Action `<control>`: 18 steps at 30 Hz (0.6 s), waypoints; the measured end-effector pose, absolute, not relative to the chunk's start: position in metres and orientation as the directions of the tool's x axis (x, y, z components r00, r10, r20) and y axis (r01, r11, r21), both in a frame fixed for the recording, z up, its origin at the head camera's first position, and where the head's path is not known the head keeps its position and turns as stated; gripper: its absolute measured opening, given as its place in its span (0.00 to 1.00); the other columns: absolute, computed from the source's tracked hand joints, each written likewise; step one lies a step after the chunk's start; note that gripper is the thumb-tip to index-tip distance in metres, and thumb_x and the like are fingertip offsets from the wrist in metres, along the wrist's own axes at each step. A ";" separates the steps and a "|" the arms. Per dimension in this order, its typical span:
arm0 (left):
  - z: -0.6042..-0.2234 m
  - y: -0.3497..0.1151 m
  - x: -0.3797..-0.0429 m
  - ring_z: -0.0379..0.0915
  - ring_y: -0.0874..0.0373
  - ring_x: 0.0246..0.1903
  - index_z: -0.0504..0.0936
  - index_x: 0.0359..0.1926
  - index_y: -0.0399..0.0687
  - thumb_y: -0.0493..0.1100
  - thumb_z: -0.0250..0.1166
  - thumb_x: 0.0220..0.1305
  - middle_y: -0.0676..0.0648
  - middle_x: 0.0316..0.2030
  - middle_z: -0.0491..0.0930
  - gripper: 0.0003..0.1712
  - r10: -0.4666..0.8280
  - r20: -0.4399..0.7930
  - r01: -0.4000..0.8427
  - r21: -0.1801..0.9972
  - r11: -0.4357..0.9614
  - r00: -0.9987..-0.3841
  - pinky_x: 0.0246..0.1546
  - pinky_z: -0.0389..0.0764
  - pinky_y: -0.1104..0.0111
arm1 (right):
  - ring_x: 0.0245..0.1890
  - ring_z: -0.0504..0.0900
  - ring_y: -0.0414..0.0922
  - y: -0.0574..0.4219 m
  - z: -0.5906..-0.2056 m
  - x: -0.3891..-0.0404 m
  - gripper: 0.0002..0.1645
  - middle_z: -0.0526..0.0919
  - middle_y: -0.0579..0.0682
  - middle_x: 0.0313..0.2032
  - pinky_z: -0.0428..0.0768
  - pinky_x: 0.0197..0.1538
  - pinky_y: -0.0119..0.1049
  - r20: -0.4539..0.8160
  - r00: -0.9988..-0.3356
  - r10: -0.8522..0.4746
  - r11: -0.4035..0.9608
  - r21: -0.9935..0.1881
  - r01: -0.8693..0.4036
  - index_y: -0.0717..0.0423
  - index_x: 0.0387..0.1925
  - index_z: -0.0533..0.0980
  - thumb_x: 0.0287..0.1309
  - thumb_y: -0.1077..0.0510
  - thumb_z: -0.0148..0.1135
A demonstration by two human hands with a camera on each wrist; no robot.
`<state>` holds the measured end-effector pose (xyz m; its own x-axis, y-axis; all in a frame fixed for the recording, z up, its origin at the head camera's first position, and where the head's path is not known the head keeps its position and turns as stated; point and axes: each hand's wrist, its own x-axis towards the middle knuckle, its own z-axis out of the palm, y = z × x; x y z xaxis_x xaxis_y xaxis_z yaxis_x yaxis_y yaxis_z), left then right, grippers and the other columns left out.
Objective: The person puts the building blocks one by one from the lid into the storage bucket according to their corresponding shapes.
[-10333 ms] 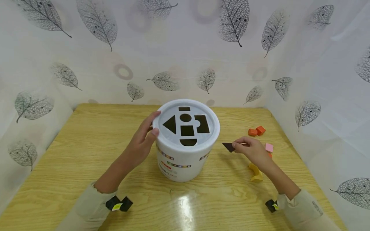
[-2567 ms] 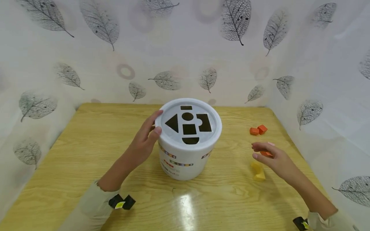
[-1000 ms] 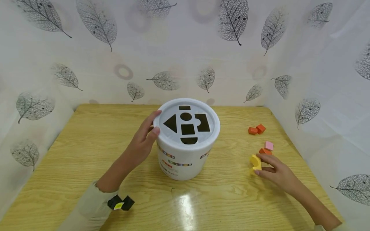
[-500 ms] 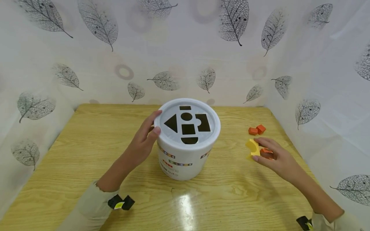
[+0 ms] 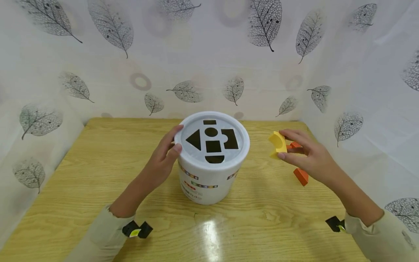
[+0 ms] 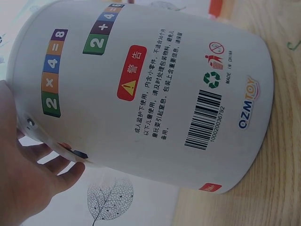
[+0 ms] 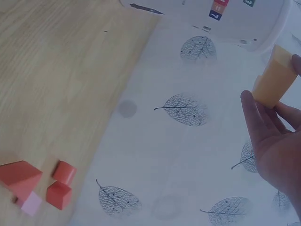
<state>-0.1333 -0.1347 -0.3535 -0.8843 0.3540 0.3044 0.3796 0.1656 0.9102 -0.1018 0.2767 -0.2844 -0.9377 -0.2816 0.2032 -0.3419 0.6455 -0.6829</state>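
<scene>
Yellow arch block (image 7: 276, 77), one: raised at 3 o'clock of the white toy bucket (image 5: 209, 187), pinched by the right hand (image 5: 309, 154), the nearer one. On my head view it lies toward the palm's 9 o'clock, long axis roughly 12 to 6, hollow facing the notched slot (image 5: 232, 139).
Bucket, one: lid on, rim gripped by the left hand (image 5: 161, 156) at 9 o'clock; interior dark, contents I cannot tell.
Loose, 3 to 4 o'clock: red triangular prism (image 7: 21, 176), two smaller red blocks (image 7: 59, 195).

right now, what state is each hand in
Left hand: holding the white cylindrical lidded bucket by its rim.
Right hand: holding the yellow arch-shaped block.
</scene>
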 end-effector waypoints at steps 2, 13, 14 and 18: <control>-0.354 -0.135 -0.134 0.65 0.43 0.63 0.51 0.79 0.62 0.50 0.45 0.78 0.47 0.76 0.53 0.33 0.357 0.311 0.386 0.908 0.162 -0.881 0.59 0.71 0.44 | 0.49 0.80 0.33 0.272 -0.278 -0.105 0.37 0.70 0.46 0.65 0.79 0.49 0.20 0.218 -0.932 -0.291 0.628 -0.692 -0.358 0.46 0.72 0.69 0.62 0.62 0.68; -0.354 -0.134 -0.133 0.67 0.43 0.62 0.52 0.79 0.63 0.51 0.46 0.78 0.47 0.76 0.54 0.33 0.349 0.308 0.383 0.908 0.171 -0.885 0.58 0.73 0.45 | 0.55 0.77 0.34 0.238 -0.257 -0.127 0.38 0.73 0.45 0.65 0.79 0.53 0.24 0.318 -0.852 -0.416 0.571 -0.638 -0.517 0.49 0.70 0.71 0.58 0.64 0.71; -0.354 -0.134 -0.132 0.67 0.43 0.63 0.52 0.79 0.63 0.51 0.46 0.78 0.48 0.76 0.54 0.33 0.347 0.306 0.381 0.908 0.172 -0.886 0.58 0.73 0.45 | 0.55 0.78 0.33 0.235 -0.256 -0.129 0.38 0.74 0.46 0.65 0.80 0.53 0.25 0.328 -0.843 -0.427 0.570 -0.626 -0.532 0.49 0.70 0.71 0.58 0.63 0.72; -0.354 -0.134 -0.132 0.67 0.44 0.63 0.52 0.79 0.65 0.52 0.46 0.78 0.48 0.76 0.54 0.33 0.346 0.306 0.381 0.908 0.176 -0.887 0.58 0.73 0.45 | 0.54 0.80 0.33 0.223 -0.252 -0.132 0.38 0.73 0.43 0.65 0.80 0.54 0.26 0.321 -0.835 -0.448 0.568 -0.619 -0.543 0.45 0.70 0.72 0.58 0.60 0.72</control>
<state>-0.1324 -0.1343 -0.3535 -0.8870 0.3460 0.3056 0.3814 0.1760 0.9075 -0.1318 0.2234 -0.2518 -0.8345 -0.4477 0.3211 -0.5428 0.5679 -0.6187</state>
